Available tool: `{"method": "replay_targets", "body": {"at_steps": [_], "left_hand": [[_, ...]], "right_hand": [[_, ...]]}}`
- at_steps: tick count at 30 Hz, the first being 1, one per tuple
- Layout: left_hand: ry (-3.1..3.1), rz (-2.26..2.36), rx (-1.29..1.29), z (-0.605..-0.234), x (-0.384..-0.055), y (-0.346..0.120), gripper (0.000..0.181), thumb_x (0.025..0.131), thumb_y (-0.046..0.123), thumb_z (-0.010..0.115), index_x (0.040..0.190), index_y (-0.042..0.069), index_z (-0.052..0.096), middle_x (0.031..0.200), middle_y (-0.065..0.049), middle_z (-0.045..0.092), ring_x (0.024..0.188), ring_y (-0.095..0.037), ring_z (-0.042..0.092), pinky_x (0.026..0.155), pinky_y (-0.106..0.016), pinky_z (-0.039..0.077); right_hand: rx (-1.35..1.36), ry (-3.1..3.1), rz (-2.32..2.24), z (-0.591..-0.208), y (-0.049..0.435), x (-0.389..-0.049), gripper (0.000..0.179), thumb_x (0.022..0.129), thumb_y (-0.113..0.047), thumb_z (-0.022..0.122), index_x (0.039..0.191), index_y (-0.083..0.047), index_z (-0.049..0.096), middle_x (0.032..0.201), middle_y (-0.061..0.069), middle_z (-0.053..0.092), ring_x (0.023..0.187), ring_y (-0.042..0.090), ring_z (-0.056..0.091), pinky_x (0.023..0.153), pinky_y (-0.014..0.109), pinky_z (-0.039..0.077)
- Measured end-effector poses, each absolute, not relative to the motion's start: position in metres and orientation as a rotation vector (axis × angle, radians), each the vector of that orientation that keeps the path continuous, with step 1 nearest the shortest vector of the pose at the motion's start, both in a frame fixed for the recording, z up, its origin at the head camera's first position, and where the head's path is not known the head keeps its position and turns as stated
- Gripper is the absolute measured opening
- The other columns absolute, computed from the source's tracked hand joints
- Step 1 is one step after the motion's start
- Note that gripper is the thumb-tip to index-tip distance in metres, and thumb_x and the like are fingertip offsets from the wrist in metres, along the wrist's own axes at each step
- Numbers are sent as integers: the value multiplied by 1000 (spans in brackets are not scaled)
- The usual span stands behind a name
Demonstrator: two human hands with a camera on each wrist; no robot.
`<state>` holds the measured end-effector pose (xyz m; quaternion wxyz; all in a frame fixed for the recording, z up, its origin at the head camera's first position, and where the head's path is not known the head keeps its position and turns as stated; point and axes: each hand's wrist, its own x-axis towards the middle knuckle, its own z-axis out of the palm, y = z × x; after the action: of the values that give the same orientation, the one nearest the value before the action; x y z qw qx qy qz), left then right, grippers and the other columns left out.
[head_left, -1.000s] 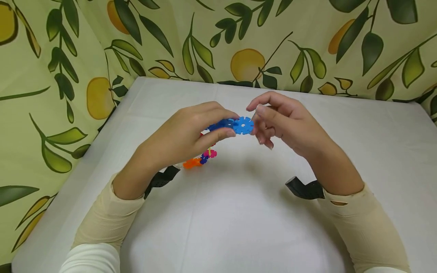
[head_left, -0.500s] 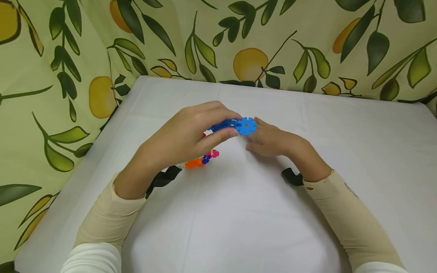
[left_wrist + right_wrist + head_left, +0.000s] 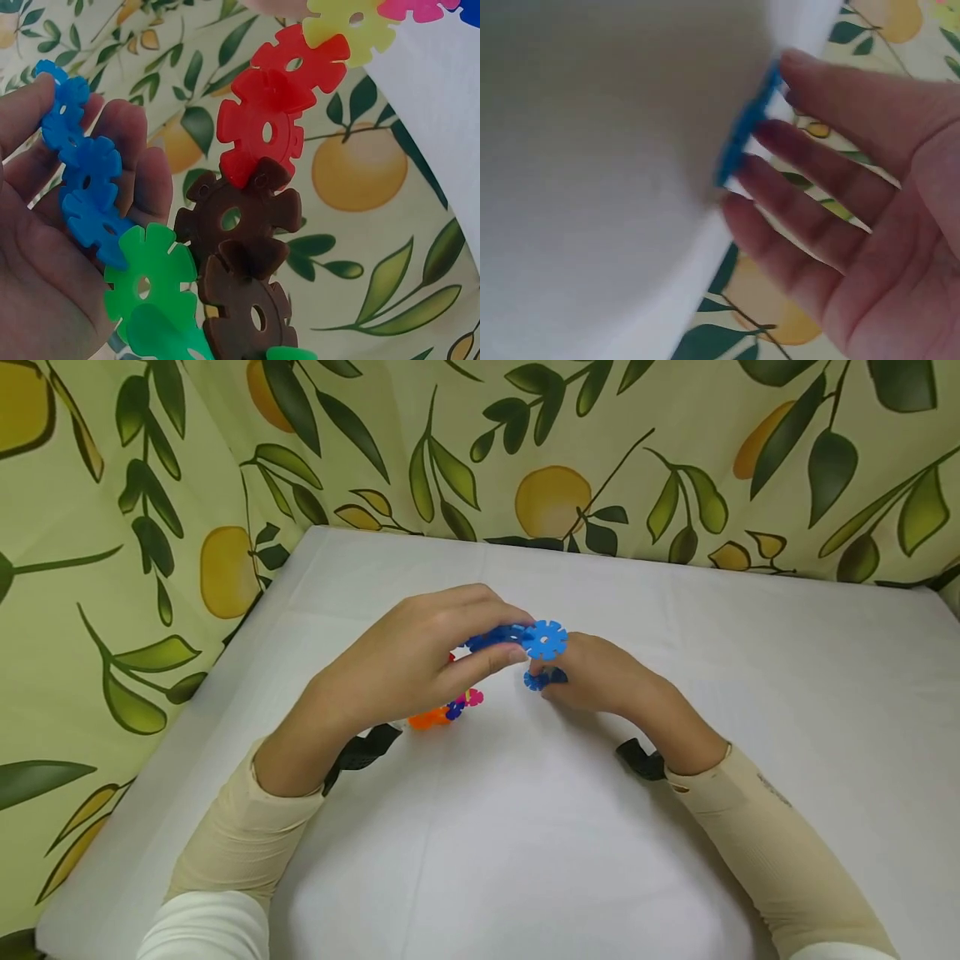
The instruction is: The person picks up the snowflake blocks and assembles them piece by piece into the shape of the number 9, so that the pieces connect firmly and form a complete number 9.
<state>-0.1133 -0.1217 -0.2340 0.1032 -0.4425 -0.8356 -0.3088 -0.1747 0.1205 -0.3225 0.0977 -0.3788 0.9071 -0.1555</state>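
My left hand (image 3: 405,660) pinches the blue end of a chain of slotted plastic snowflake discs, and a lighter blue disc (image 3: 557,647) sticks out past its fingertips. In the left wrist view the chain runs from blue discs (image 3: 94,169) through green (image 3: 169,262), brown (image 3: 202,221) and red (image 3: 244,112) to a yellow disc (image 3: 337,22) and pink beyond. My right hand (image 3: 607,672), lower and just right of that end, holds a short piece of joined blue discs (image 3: 534,680) between thumb and fingers; the right wrist view shows this blue piece (image 3: 742,131) edge-on at the fingertips.
Orange discs (image 3: 429,719) and a pink disc (image 3: 474,697) of the chain hang below my left hand, over the white-covered table (image 3: 480,843). A fruit-patterned cloth (image 3: 360,452) stands behind and to the left. Black wrist mounts (image 3: 367,748) jut out under both wrists.
My right hand has left the end of the chain and come down to the table, and now holds a short blue disc piece. My left hand keeps its pinch on the chain, nearly still.
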Motion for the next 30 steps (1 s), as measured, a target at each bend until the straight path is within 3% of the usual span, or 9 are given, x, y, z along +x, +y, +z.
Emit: {"method": "replay_targets", "body": {"at_steps": [6, 11, 18, 26, 30], "left_hand": [[-2465, -913, -1311, -235, -114, -122, 28, 99, 25, 66, 121, 8, 70, 106, 4, 67, 91, -5, 59, 78, -25, 50], [-2468, -905, -1310, -235, -115, -122, 29, 99, 25, 66, 122, 8, 70, 107, 4, 67, 92, -5, 59, 78, -25, 50], [-2514, -890, -1277, -234, -113, -123, 30, 99, 27, 66, 123, 9, 70, 108, 5, 67, 90, -4, 57, 77, -24, 49], [-2524, -884, -1271, -233, -114, -123, 32, 98, 29, 69, 122, 8, 69, 108, 4, 66, 90, -5, 58, 77, -25, 50], [-2549, -873, -1249, -232, -114, -123, 36, 96, 32, 70, 124, 8, 69, 109, 4, 66, 93, -6, 58, 79, -25, 50]], "right_hand": [[-1000, 2635, -621, -328, 122, -181, 32, 86, -6, 79, 115, -5, 66, 95, 6, 63, 90, 26, 58, 86, 42, 49], [-905, 2533, -689, -328, 125, -186, 29, 85, -3, 80, 110, -5, 66, 96, 7, 61, 91, 26, 55, 85, 42, 47], [-785, 2411, -589, -314, 129, -184, 19, 91, -12, 76, 94, -6, 58, 79, 5, 53, 78, 21, 52, 71, 36, 43], [-1106, 2375, -1014, -276, 149, -169, 6, 92, -7, 73, 93, -8, 66, 76, 1, 62, 67, 19, 56, 59, 28, 49], [-1326, 2455, -1139, -257, 154, -152, 13, 90, 0, 73, 94, -12, 69, 81, -9, 64, 70, 15, 59, 61, 25, 51]]}}
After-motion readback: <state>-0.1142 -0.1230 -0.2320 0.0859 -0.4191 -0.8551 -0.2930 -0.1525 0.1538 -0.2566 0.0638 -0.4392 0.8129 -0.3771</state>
